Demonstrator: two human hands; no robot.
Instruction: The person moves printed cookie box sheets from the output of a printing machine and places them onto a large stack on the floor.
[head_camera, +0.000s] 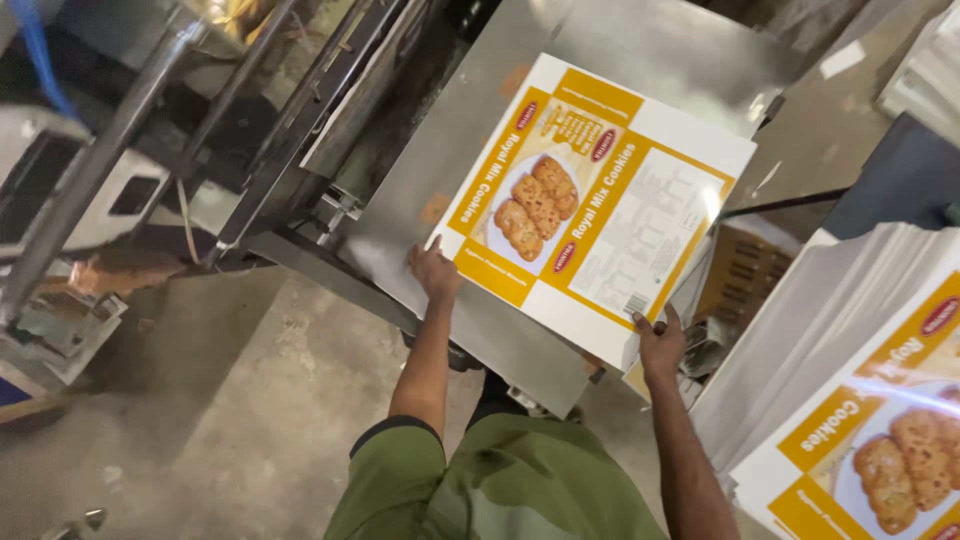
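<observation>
A: Both hands grip the printed sheet (590, 205), left hand (435, 272) and right hand (660, 345) at its near edge, on the metal surface (420, 190).
B: It could skew if one hand pushes harder.

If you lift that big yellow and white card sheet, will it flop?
Probably a little: the sheet is wide and thin, so unsupported edges may sag. The left hand and right hand hold opposite corners. It likely slides easily on the smooth metal table.
</observation>
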